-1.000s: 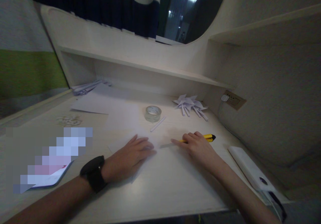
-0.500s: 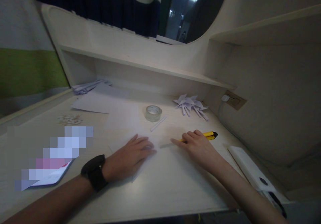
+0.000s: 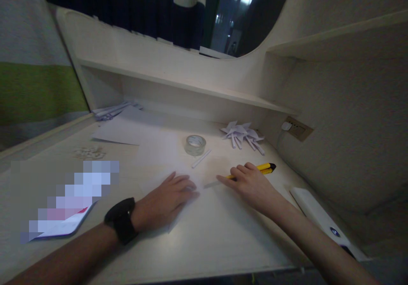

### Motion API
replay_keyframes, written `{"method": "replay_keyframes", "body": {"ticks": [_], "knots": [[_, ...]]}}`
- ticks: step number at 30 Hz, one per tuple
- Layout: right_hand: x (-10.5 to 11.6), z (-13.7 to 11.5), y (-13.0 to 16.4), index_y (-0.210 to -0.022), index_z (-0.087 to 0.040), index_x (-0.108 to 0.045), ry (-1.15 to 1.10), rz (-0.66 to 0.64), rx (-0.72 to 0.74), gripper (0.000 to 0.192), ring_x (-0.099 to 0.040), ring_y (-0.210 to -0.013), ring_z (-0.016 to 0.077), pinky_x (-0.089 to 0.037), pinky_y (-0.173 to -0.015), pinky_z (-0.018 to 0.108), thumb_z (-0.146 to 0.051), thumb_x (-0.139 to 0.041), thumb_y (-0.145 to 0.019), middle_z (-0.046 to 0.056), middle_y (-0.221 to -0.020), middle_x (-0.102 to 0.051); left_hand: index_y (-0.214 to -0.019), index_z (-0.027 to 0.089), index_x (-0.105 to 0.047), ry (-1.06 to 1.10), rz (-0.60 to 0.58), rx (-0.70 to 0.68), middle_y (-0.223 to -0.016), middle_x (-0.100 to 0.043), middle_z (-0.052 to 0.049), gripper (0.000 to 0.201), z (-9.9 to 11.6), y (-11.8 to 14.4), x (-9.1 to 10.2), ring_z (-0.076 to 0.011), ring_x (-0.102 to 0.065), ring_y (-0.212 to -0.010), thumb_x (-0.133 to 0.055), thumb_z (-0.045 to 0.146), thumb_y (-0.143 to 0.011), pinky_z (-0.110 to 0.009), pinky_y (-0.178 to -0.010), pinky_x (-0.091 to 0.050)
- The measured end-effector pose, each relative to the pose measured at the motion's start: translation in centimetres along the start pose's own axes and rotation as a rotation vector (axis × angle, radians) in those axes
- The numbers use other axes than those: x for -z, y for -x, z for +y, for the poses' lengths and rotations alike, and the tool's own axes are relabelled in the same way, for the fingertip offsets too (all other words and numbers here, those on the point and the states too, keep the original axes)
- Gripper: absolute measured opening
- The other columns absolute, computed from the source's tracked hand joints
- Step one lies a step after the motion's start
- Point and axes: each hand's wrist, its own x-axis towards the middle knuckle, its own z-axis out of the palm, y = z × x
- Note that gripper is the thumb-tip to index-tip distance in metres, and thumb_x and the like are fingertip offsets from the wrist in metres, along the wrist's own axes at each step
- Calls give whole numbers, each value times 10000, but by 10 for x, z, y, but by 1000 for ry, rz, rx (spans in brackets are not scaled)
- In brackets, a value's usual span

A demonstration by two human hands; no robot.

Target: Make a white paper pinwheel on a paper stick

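My left hand (image 3: 168, 198), with a black watch (image 3: 120, 221) on its wrist, lies flat on a white sheet of paper (image 3: 153, 180), fingers stretched out. In my right hand (image 3: 250, 183) is a yellow utility knife (image 3: 266, 168), its black end pointing away to the right. The forefinger reaches along the knife toward its thin blade (image 3: 212, 185), which extends left to the paper's right edge. A thin white paper stick (image 3: 201, 159) and a roll of clear tape (image 3: 195, 145) lie just beyond the hands.
Paper pinwheels (image 3: 240, 132) with rolled sticks lie at the back right. More white paper (image 3: 119, 127) and rolled papers (image 3: 110, 111) are at the back left. Small pale pieces (image 3: 90, 152) lie in front, near a partly blurred tablet (image 3: 68, 225). A white device (image 3: 318, 215) sits at right.
The view shifts very slightly. Both hands, the utility knife and the paper stay practically where they were.
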Motion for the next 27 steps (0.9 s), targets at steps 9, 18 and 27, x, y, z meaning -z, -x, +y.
{"method": "replay_keyframes", "body": {"ticks": [9, 18, 27], "knots": [[-3, -1, 1, -1272, -318, -484, -20, 4, -5, 376, -507, -730, 180, -260, -679, 322, -189, -495, -920, 37, -851, -625, -1203, 287, -562, 16, 27, -18, -1158, -572, -44, 311, -1, 0, -1, -224, -472, -1106, -367, 243, -964, -506, -1034, -255], [0, -3, -1, -1255, -305, -497, -7, 1, 0, 357, -519, -753, 193, -270, -685, 327, -199, -515, -914, 40, -857, -626, -1218, 292, -550, -3, 33, -24, -1187, -565, -46, 329, -3, 1, -4, -233, -452, -1151, -384, 205, -948, -527, -1053, -227], [6, -5, -5, -1228, -283, -511, 29, -11, 21, 325, -525, -760, 204, -276, -674, 335, -211, -521, -911, 47, -850, -618, -1286, 293, -490, 3, -13, 15, -1280, -564, -5, 376, -7, 4, -8, -263, -340, -1287, -369, 193, -945, -538, -1075, -200]]}}
